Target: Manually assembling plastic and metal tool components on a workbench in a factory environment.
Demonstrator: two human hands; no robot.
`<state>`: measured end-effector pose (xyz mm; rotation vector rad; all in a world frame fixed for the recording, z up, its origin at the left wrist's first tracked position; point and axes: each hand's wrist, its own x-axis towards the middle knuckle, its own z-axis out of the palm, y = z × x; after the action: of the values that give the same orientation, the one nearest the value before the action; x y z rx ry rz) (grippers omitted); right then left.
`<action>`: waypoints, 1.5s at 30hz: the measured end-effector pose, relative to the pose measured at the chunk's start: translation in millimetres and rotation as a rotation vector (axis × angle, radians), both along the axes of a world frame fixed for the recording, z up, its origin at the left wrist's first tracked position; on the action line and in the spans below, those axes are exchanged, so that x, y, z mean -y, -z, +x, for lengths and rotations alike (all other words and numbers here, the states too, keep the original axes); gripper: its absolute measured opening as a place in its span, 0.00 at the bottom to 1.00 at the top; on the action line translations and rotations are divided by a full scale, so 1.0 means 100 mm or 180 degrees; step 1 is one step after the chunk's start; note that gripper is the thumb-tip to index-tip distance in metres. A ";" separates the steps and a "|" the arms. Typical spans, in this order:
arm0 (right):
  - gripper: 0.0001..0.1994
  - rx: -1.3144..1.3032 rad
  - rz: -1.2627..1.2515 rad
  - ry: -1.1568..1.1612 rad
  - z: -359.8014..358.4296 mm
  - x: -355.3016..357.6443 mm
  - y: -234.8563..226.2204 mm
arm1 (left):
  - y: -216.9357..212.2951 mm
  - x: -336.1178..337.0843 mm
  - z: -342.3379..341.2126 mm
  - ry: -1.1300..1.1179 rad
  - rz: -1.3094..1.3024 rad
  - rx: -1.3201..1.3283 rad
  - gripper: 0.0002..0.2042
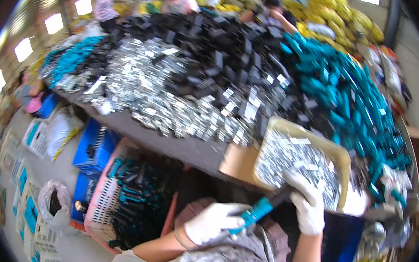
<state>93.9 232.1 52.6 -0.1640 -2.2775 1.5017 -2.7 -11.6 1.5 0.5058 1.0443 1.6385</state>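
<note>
In front of my body I hold a teal-and-black tube-shaped plastic piece (259, 213) at a slant. Its exact kind I cannot make out. My left hand (214, 223), in a white glove, is closed round the teal lower end. My right hand (307, 203), also gloved in white, grips the black upper end, so the fingers' far side is hidden. Just beyond the right hand stands a cream plastic bin (346, 162), filled with small shiny silver pieces (293, 160). A flat piece of brown cardboard (238, 162) lies against the bin's left side.
Silver strips (167, 100), black blocks (213, 57) and teal casings (344, 91) are heaped across the big table (166, 139). A pink basket (97, 209) of teal-and-black pieces stands left, near blue crates (90, 150). Several people work around the far side; yellow sacks (335, 10) are stacked behind.
</note>
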 end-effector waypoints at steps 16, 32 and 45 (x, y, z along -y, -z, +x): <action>0.16 -0.0942 -0.0356 -0.0743 0.29 0.23 0.46 | -0.14 -0.38 0.19 -0.0212 -0.0377 -0.1050 0.40; 0.08 -0.1101 0.0550 0.2923 1.09 -1.29 0.47 | -0.16 -0.65 0.29 -0.0380 -0.0616 -0.3324 0.29; 0.08 -0.0139 0.2012 0.3459 1.21 -1.61 0.64 | -0.07 -0.64 0.33 -0.0373 -0.0777 -0.2963 0.33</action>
<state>214.4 393.5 -11.8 -0.9582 -1.9222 0.2252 29.9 52.5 8.1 1.1030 1.9486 1.3313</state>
